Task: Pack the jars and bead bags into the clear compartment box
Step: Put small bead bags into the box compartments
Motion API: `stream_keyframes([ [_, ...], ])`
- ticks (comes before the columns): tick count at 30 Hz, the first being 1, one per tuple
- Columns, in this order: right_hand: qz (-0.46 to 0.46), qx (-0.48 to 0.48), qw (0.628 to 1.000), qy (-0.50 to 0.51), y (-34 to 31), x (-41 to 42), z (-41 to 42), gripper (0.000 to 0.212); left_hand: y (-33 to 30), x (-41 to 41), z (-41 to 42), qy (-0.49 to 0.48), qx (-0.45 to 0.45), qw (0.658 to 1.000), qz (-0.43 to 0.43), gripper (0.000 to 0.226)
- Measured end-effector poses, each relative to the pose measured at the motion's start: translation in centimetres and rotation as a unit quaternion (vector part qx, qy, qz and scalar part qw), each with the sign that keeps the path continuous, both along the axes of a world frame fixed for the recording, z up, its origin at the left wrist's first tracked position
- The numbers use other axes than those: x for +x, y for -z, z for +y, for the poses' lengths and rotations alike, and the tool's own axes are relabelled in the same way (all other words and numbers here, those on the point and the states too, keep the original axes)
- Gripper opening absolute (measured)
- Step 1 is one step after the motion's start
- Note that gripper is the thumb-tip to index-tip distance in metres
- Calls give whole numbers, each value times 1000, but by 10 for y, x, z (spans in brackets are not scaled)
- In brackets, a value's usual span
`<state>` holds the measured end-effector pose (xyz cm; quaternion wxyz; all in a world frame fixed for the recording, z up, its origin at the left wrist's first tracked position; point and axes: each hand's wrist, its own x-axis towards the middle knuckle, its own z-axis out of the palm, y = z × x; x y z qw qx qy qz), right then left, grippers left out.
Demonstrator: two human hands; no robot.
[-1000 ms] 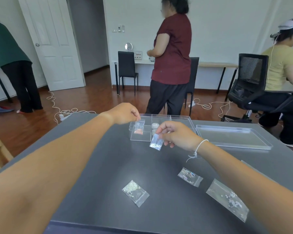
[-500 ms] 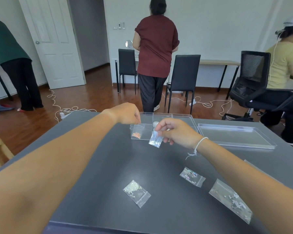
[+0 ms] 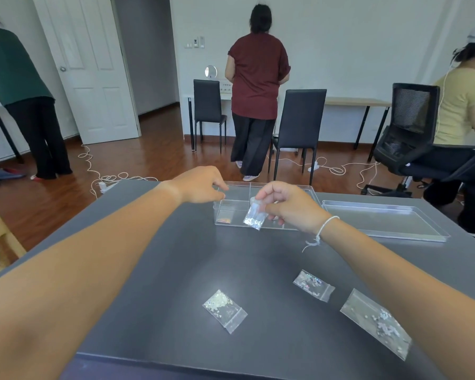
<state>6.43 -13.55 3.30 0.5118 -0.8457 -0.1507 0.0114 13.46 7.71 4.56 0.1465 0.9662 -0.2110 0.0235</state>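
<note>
Three bead bags (image 3: 225,310) lie before the compartment box (image 3: 231,209), lid (image 3: 384,222) rightward.

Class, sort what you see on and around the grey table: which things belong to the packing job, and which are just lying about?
Job: compartment box; held bead bag; three loose bead bags; box lid.
Lying about: black chairs; floor cables; shoes.

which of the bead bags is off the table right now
The silver bead bag pinched in the right hand beside the clear box; the other three loose bags lie flat on the table.
</note>
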Motion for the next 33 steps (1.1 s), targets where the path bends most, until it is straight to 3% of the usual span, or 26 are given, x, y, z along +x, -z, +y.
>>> stream_keyframes([
  [14,-39,-23,995,86,-26,36,30,14,8,-14,18,-9,-68,995,70,46],
  [22,-31,-137,988,69,-17,49,47,13,19,-15,23,-2,-119,990,79,46],
  [33,-23,-271,961,58,-10,49,51,15,22,-17,23,6,-121,990,75,46],
])
